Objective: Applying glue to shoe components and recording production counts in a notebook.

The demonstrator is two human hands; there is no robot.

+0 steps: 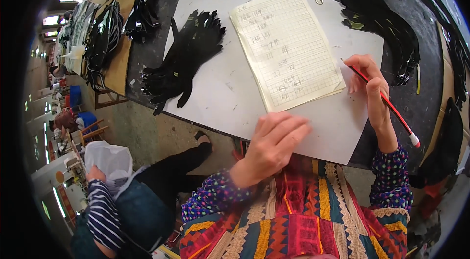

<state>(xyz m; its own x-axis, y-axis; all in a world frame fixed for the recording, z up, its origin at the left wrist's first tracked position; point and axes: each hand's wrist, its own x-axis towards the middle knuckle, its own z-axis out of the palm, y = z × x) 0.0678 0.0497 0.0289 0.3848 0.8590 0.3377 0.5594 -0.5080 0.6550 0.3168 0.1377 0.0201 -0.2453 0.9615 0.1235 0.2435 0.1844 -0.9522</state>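
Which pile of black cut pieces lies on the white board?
The middle pile, left of the gridded sheet. It rests on the white board; the left pile and right pile lie on the dark table.

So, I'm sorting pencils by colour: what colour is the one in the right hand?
Red, with a white end, seen in the head view: the pencil held in the right hand.

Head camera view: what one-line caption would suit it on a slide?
Right hand holds a red pencil beside a gridded paper sheet on white board; left hand rests at the board's near edge.
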